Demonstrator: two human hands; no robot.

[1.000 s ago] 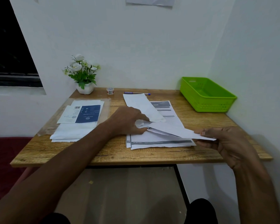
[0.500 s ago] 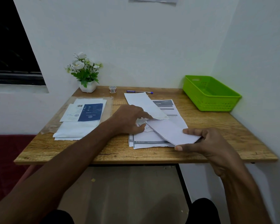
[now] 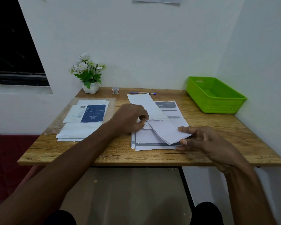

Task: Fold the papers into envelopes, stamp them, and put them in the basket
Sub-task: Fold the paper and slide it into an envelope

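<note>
A white folded paper lies slanted on a stack of printed sheets in the middle of the wooden table. My left hand pinches its upper left end with curled fingers. My right hand pinches its lower right corner between thumb and fingers. A second folded white paper lies behind, partly over the printed sheets. The green basket stands at the table's back right corner; nothing shows inside it.
At the left lies a clear plastic sleeve with white papers and a blue printed sheet. A potted white flower, a small tape roll and a pen stand along the back edge. Walls close in behind and at the right.
My right hand brought the paper's free end down from above the table's front edge onto the printed stack. My left hand stayed at the paper's upper left end.
</note>
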